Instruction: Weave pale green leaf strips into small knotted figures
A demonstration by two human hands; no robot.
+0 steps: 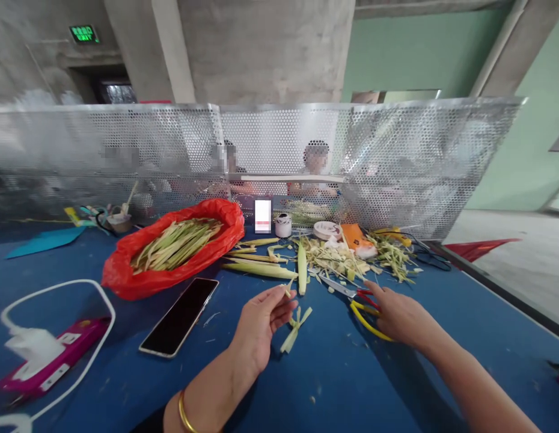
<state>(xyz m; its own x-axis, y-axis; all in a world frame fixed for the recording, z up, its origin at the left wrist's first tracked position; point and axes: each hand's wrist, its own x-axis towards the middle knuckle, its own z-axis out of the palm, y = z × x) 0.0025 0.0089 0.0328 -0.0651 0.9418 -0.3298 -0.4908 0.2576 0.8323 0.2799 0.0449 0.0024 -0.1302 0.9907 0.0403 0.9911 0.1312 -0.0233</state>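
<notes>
My left hand (267, 319) is closed in a pinch at the middle of the table, with a small strip of pale green plant husk (289, 287) between thumb and fingers. Just below its fingertips lies a knotted piece of husk (296, 331). My right hand (399, 314) grips the handle side of a pair of scissors (340, 285) with red and yellow handles; the blades point left and rest low over the table. A broad pale husk leaf (302, 267) and a row of longer husks (261, 268) lie beyond my left hand.
A red plastic bag (119, 273) of husk strips (178, 243) sits left, near a phone (179, 317) and a purple power strip (81, 338) with a white cable. Husk scraps (336, 258), a white tape roll (327, 230) and a perforated metal divider (279, 135) are behind. People sit beyond.
</notes>
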